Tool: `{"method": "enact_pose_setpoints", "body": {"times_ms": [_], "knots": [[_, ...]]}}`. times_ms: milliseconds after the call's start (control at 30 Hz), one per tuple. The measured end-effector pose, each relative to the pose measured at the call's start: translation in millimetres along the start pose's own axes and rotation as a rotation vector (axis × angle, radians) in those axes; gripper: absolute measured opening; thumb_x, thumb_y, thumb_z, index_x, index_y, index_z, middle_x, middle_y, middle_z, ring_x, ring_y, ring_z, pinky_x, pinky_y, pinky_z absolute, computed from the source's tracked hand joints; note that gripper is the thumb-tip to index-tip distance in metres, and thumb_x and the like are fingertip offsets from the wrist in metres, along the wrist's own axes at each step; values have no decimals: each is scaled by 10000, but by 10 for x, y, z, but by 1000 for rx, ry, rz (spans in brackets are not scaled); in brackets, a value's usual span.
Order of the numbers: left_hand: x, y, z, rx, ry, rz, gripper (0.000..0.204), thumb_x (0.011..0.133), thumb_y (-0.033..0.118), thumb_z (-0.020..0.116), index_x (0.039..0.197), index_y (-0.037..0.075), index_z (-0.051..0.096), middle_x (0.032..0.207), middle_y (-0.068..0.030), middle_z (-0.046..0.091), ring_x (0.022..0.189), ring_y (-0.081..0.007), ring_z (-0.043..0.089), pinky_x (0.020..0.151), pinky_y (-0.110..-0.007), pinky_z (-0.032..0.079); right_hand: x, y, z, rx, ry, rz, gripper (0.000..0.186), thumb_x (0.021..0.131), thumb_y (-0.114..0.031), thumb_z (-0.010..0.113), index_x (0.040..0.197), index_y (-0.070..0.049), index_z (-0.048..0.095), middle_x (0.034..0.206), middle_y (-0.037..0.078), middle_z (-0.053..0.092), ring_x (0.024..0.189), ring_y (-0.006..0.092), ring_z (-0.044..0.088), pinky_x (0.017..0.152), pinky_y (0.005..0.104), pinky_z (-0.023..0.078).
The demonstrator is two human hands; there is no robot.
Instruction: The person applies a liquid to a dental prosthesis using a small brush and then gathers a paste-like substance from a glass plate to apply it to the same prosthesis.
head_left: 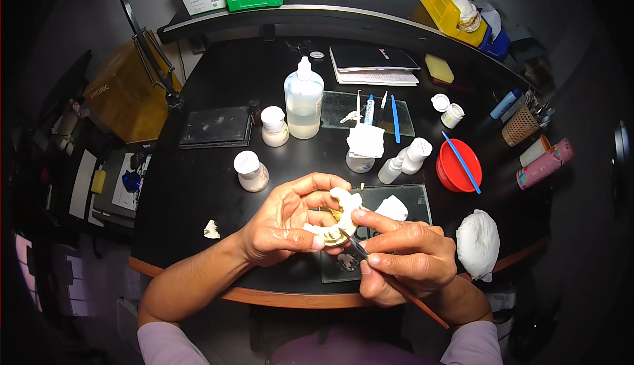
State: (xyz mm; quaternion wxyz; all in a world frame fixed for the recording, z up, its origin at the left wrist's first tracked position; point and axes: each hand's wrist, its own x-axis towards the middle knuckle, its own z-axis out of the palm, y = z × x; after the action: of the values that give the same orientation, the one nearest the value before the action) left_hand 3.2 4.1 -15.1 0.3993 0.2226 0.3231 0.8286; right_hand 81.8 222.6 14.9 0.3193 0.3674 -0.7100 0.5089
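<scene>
A pale yellow, horseshoe-shaped dental cast [347, 217] is held up over the near part of the desk. My left hand [281, 226] grips it, thumb at the near end and fingers curled behind. My right hand [413, 256] pinches a slim tool [420, 304] with a brown handle and dark front part. Its tip meets the near teeth of the cast, and right fingertips also rest against the cast's right side. Below the hands lies a glass slab [417, 200] bearing a crumpled white tissue [392, 208] and some whitish residue [346, 262].
Behind the hands stand white-lidded jars [251, 172], a squeeze bottle [304, 104] and small bottles [416, 155]. A red bowl [449, 183] with a blue stick across it stands right, near a white wad [477, 246]. A cast fragment [211, 229] lies left by my forearm.
</scene>
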Motion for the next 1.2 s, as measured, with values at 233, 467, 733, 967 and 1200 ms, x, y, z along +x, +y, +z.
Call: {"method": "enact_pose_setpoints", "body": {"times_ms": [233, 467, 733, 967, 1200], "knots": [[1, -32, -52, -20, -15, 19, 822, 777, -33, 777, 1491, -60, 369, 1329, -194, 587, 1130, -276, 713, 897, -391, 653, 4, -9, -5, 2, -11, 12, 256, 726, 79, 784, 955, -16, 721, 911, 127, 735, 1022, 393, 775, 891, 477, 662], [1, 9, 11, 35, -4, 5, 863, 777, 30, 798, 1519, -87, 373, 1223, -130, 596, 1069, -233, 715, 959, -370, 605, 32, -27, -47, 33, -26, 5, 209, 784, 40, 789, 965, -17, 702, 897, 128, 735, 1021, 387, 776, 925, 504, 647], [7, -35, -86, 25, -74, 52, 867, 800, -47, 749, 1553, -98, 325, 1341, -227, 595, 1179, -279, 696, 958, -417, 636, 13, -23, -35, 43, -15, 28, 199, 783, 52, 776, 952, -19, 699, 875, 120, 727, 1027, 376, 777, 904, 478, 659], [0, 11, 17, 43, 4, 7, 870, 784, 50, 783, 1534, -102, 368, 1290, -228, 627, 1117, -285, 719, 919, -395, 642, 61, 10, -55, 164, 39, 126, 193, 781, 85, 728, 963, 27, 701, 850, 135, 701, 744, 213, 743, 881, 490, 666], [14, 33, 48, 8, 89, -69, 882, 756, 62, 744, 1529, -130, 364, 1278, -272, 648, 999, -292, 748, 866, -356, 648, 84, 38, -59, 142, 2, 101, 200, 802, 95, 676, 991, 31, 666, 859, 138, 667, 726, 171, 664, 899, 527, 656]]}}
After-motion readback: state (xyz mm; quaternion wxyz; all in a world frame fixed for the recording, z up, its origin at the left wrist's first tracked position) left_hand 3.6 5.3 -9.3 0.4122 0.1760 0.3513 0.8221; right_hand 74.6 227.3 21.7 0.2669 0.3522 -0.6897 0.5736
